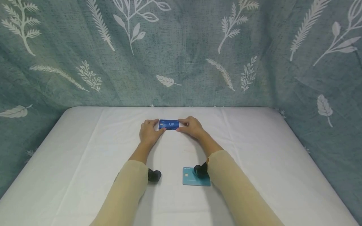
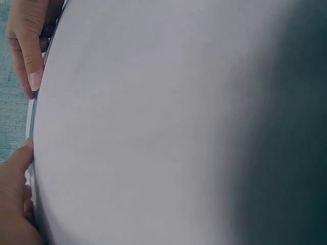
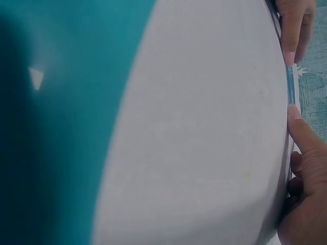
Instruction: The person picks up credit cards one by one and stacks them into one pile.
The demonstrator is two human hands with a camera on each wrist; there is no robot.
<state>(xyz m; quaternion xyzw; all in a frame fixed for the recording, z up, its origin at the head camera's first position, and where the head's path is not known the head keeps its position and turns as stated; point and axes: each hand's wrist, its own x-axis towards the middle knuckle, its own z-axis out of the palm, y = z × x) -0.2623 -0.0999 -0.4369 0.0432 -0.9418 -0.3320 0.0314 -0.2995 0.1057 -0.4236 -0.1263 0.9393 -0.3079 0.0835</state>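
A dark blue card marked "VIP" (image 1: 169,124) is near the far edge of the table, its printed face visible in the head view. My left hand (image 1: 149,131) holds its left end, index finger at the upper corner and thumb at the lower one. At the right end, my right hand (image 1: 193,126) grips it the same way between finger and thumb. The right wrist view catches only a thin strip of the card (image 3: 291,87) between the right hand (image 3: 306,178) and the left hand (image 3: 296,25). A teal card (image 1: 189,179) lies nearer, partly hidden under the right wrist's black camera.
White cloth covers the table (image 1: 96,175). A green leaf-patterned curtain (image 1: 181,56) hangs behind and along both sides. Black wrist cameras (image 1: 154,175) stick out inward from both sleeves, low over the cloth.
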